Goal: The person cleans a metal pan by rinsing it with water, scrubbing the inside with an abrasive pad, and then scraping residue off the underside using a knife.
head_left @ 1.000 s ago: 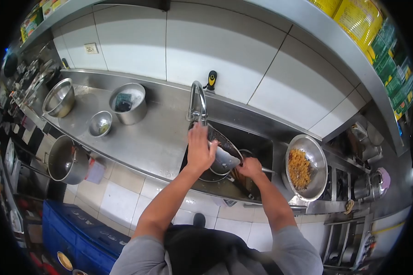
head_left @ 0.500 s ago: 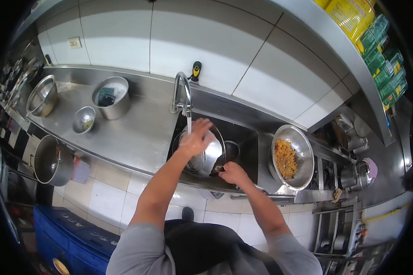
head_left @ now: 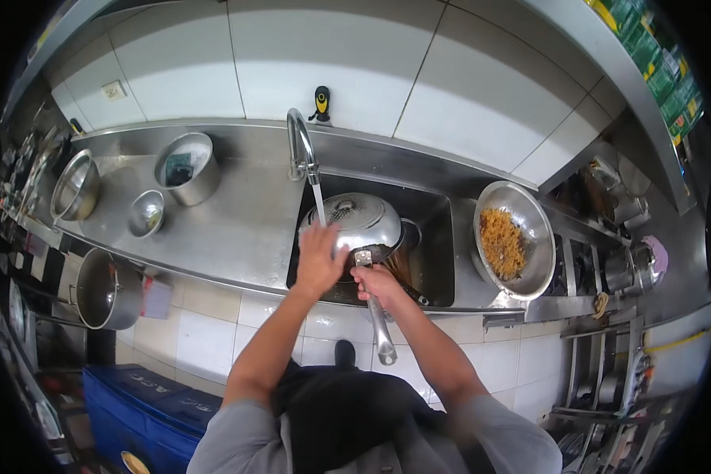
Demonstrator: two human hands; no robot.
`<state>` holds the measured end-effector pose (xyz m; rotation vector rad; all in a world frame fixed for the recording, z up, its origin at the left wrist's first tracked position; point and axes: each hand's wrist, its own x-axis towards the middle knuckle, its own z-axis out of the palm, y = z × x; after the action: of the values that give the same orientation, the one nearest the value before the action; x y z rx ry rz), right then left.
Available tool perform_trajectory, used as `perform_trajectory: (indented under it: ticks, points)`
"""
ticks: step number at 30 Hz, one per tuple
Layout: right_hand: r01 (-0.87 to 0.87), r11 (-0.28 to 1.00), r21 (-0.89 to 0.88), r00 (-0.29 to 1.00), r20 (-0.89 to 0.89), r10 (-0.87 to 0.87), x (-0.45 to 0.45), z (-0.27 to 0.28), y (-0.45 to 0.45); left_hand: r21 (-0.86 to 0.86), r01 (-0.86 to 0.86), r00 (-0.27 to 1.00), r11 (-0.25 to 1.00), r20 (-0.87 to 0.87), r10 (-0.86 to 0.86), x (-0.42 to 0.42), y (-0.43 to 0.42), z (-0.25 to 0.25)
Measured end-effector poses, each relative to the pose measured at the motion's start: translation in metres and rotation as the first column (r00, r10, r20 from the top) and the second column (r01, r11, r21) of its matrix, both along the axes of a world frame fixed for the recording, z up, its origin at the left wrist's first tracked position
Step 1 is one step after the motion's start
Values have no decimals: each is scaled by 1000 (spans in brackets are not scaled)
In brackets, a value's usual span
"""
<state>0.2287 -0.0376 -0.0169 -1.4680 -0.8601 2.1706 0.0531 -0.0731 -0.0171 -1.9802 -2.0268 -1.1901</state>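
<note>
A silver pan (head_left: 355, 221) lies bottom up in the dark sink (head_left: 438, 272), its long metal handle (head_left: 381, 336) pointing back over the sink's front edge. My right hand (head_left: 379, 284) is closed round the handle near the pan. At the pan's left front side is my left hand (head_left: 321, 257), fingers spread, under the stream from the faucet (head_left: 302, 150). Whether its fingertips touch the pan is unclear. Wooden and black handles of other utensils show in the sink, partly hidden behind the pan and my right hand.
Right of the sink stands a steel bowl (head_left: 537, 245) of orange-brown food. On the left counter are a pot (head_left: 201, 186) with a sponge, a small bowl (head_left: 146, 213) and a larger bowl (head_left: 77, 186). Below stand a deep pot (head_left: 122, 300) and a blue bin (head_left: 142, 419).
The pan has turned over from a tilted position, so its underside faces up and its handle points back. My right hand has moved onto the handle. The camera view has shifted.
</note>
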Motion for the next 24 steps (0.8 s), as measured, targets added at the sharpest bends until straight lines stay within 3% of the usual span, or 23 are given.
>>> perform_trajectory:
  ticks: [1,3,4,6,7,8,10,11,13,14,15,16,19,20,22,23,24]
  points:
    - [14,999,-33,999,-44,-15,-4,0,0,-5,7,1000,1000,-10,-7,3,3,4]
    - [33,995,-95,991,-130,-45,-6,-7,0,-27,247,958,969,-142,-248,4,14,12]
    - [41,989,-144,976,-205,-70,-4,-10,2,-30,252,956,967,-145,-254,-5,23,10]
    - [41,981,-192,963,-253,-90,3,0,-2,-179,225,974,958,45,-220,-34,53,-11]
    - [74,973,-217,957,-260,-131,6,2,-3,-216,183,959,959,254,-126,-44,66,-11]
    - [105,965,-241,949,-266,-170,9,3,-3,-212,185,958,959,257,-128,-43,70,-14]
    - [60,970,-236,945,-298,-131,24,10,-6,-358,52,735,932,646,207,-43,74,-13]
    - [15,972,-233,938,-333,-94,32,14,-9,-356,55,738,933,644,202,-44,81,-24]
    - [-15,978,-207,942,-331,-56,47,25,-12,-384,55,490,922,815,310,-46,92,-47]
    - [-48,982,-182,946,-325,-14,57,27,-13,-383,56,489,922,816,309,-50,93,-49]
    - [-107,978,-178,908,-418,23,69,19,-9,-345,257,121,903,938,324,-57,96,-49]
    - [-111,978,-175,909,-416,29,78,15,-7,-226,422,-264,878,896,357,-62,99,-48]
    - [-322,932,-165,911,-322,257,102,8,3,-220,504,-354,835,830,432,-74,96,-34]
    - [-325,931,-163,910,-323,261,107,6,7,-220,501,-353,837,831,430,-74,92,-31]
    - [-363,915,-175,929,5,369,110,4,19,-253,510,-359,822,806,471,-72,78,-28]
    - [-419,907,-49,901,104,422,106,29,19,-198,494,-394,847,817,421,-70,65,-26]
    - [-423,905,-48,900,99,426,105,35,25,-201,489,-391,849,819,420,-68,49,-24]
